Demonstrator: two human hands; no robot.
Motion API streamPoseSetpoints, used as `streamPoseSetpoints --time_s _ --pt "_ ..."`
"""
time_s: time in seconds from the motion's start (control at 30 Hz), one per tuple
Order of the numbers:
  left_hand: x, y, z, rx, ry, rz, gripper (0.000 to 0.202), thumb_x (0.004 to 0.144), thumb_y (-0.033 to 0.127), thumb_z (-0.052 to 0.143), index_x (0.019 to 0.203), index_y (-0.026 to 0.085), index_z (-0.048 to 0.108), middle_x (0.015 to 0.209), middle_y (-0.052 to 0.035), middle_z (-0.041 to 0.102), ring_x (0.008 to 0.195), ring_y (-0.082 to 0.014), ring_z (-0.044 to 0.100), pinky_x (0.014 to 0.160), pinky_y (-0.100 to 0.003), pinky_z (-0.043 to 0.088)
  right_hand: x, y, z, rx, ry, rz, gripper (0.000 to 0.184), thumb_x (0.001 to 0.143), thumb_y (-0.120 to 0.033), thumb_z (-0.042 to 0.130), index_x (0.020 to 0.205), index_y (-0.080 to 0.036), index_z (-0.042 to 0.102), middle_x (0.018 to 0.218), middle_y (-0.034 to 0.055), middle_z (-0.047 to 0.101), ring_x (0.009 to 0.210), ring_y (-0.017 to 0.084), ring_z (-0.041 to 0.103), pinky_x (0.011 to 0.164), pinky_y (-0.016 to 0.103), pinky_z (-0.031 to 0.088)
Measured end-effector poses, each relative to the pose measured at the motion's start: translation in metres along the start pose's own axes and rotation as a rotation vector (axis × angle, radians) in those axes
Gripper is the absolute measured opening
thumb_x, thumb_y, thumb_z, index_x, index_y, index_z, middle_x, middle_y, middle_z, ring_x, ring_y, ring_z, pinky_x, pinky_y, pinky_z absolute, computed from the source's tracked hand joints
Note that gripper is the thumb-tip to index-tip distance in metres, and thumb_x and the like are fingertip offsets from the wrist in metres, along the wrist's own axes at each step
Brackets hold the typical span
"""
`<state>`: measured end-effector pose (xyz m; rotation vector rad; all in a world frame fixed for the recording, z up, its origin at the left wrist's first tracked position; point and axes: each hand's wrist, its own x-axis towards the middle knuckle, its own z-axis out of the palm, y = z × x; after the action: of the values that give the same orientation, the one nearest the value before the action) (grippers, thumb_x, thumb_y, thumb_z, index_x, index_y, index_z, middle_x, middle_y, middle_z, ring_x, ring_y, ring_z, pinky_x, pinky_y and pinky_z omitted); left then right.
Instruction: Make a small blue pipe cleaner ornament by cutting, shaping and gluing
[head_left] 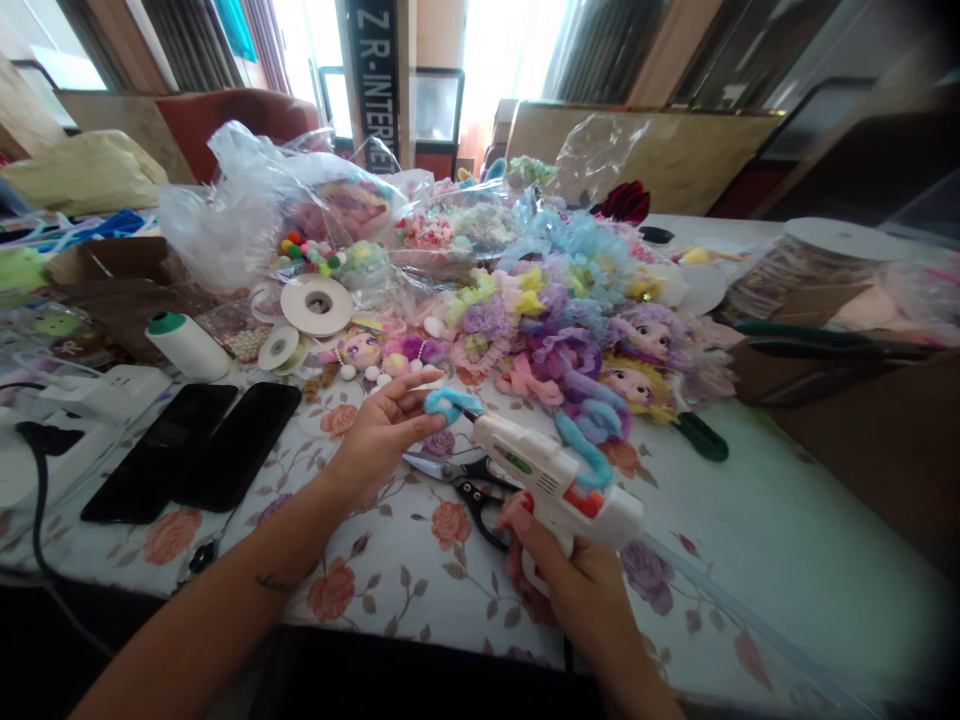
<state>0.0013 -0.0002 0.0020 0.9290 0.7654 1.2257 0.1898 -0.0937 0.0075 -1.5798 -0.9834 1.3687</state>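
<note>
My left hand [382, 430] pinches a small loop of blue fuzzy pipe cleaner [450, 402] between thumb and fingers. My right hand [577, 580] grips the handle of a white glue gun [551, 475], whose nozzle points left and almost touches the blue loop. Both hands hover just above the floral tablecloth [420, 560]. Black-handled scissors [469, 485] lie on the cloth right under the gun.
A heap of pastel fuzzy flowers and small doll heads [570, 330] lies behind the hands. Two black phones [199, 450] sit at left, with a white thread spool [187, 345], ribbon rolls [316, 305] and plastic bags [247, 200] beyond. A power strip and cable [45, 440] occupy the far left.
</note>
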Motion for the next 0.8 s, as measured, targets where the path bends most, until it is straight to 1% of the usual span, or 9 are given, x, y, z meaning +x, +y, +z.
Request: streamPoseSetpoints --time_s 0.13,0.27,0.4,0.5,0.57,0.63,0.7,0.73,0.8 --pt "0.001 -0.001 -0.002 -0.022 -0.027 0.009 0.049 0.074 0.015 0.079 0.12 0.022 0.066 0.102 -0.0038 0.075 0.095 -0.0153 0.068 0.084 -0.025 0.052 0.001 0.001 -0.001 0.025 -0.03 -0.022 0.039 0.073 -0.056 0.071 0.088 -0.02 0.067 0.049 -0.0043 0.054 0.035 0.009 0.043 0.032 0.018 0.032" --pt "0.003 -0.001 -0.004 -0.011 0.001 0.016 0.051 0.072 0.016 0.08 0.121 0.021 0.065 0.101 -0.0042 0.075 0.095 -0.0171 0.069 0.085 -0.027 0.052 0.003 0.005 -0.003 0.041 -0.045 -0.041 0.045 0.074 -0.058 0.07 0.098 -0.02 0.069 0.051 -0.0038 0.055 0.036 0.009 0.043 0.032 0.019 0.034" --pt "0.007 -0.001 -0.006 -0.048 0.151 0.031 0.045 0.069 0.015 0.082 0.112 0.019 0.068 0.096 -0.0023 0.075 0.092 -0.0145 0.07 0.091 -0.028 0.052 0.001 0.005 -0.001 0.117 -0.053 -0.069 0.048 0.074 -0.057 0.07 0.103 -0.019 0.07 0.051 -0.0039 0.055 0.034 0.008 0.043 0.032 0.017 0.033" --pt "0.011 0.001 -0.009 -0.066 0.278 0.04 0.042 0.069 0.012 0.081 0.109 0.018 0.068 0.094 -0.0015 0.075 0.09 -0.0118 0.07 0.091 -0.024 0.053 -0.001 0.002 -0.01 0.2 -0.015 -0.132 0.046 0.076 -0.054 0.068 0.104 -0.017 0.07 0.05 -0.0043 0.055 0.034 0.009 0.046 0.032 0.018 0.033" --pt "0.012 0.002 -0.009 -0.071 0.313 0.035 0.039 0.07 0.009 0.08 0.106 0.017 0.068 0.093 -0.001 0.075 0.088 -0.0107 0.07 0.087 -0.021 0.055 0.001 -0.002 -0.029 0.178 0.103 -0.221 0.04 0.076 -0.05 0.07 0.097 -0.016 0.072 0.047 -0.004 0.055 0.035 0.01 0.047 0.035 0.019 0.036" --pt "0.011 0.003 -0.009 -0.082 0.311 0.033 0.036 0.071 0.007 0.078 0.103 0.018 0.069 0.093 -0.0005 0.075 0.088 -0.0105 0.071 0.086 -0.019 0.056 0.004 -0.005 -0.061 0.094 0.288 -0.29 0.033 0.074 -0.046 0.073 0.085 -0.015 0.073 0.044 -0.003 0.054 0.036 0.01 0.046 0.037 0.02 0.037" --pt "0.01 0.004 -0.008 -0.078 0.291 0.021 0.035 0.072 0.007 0.077 0.103 0.019 0.069 0.094 -0.0006 0.075 0.089 -0.0106 0.071 0.085 -0.018 0.056 0.01 -0.008 -0.106 -0.019 0.501 -0.313 0.031 0.074 -0.045 0.072 0.081 -0.014 0.074 0.042 -0.0017 0.054 0.037 0.011 0.047 0.038 0.021 0.037" --pt "0.009 0.004 -0.008 -0.069 0.278 0.013 0.036 0.071 0.007 0.078 0.104 0.019 0.07 0.095 -0.0008 0.075 0.09 -0.011 0.071 0.085 -0.018 0.056 0.014 -0.009 -0.131 -0.091 0.611 -0.322 0.032 0.074 -0.044 0.071 0.082 -0.013 0.074 0.043 -0.0008 0.057 0.038 0.011 0.047 0.04 0.022 0.038" --pt "0.007 0.003 -0.007 -0.041 0.242 -0.002 0.038 0.071 0.009 0.08 0.106 0.02 0.069 0.096 -0.0008 0.075 0.092 -0.0118 0.07 0.085 -0.019 0.056 0.026 -0.009 -0.181 -0.261 0.843 -0.234 0.034 0.076 -0.041 0.069 0.09 -0.012 0.074 0.047 0.0011 0.061 0.04 0.013 0.052 0.046 0.026 0.044"
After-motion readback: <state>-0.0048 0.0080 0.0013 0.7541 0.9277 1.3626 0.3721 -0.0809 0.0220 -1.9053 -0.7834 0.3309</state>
